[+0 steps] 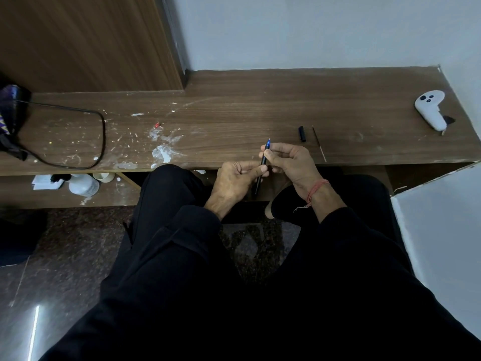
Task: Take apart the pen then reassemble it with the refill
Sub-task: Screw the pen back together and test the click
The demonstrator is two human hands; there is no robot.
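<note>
A dark blue pen (264, 161) stands nearly upright at the front edge of the wooden desk (234, 113), tip pointing away from me. My left hand (235, 179) is closed around its lower barrel. My right hand (289, 160) pinches the upper part near the blue tip section. On the desk just beyond lie a black pen cap (302, 133) and a thin refill (319, 144), both apart from my hands.
A white controller (430, 108) lies at the desk's far right. A black cable (78, 136) loops at the left beside a dark bag (11, 121). White paint smears (162, 149) mark the middle. A white bottle (84, 185) rests on the lower shelf.
</note>
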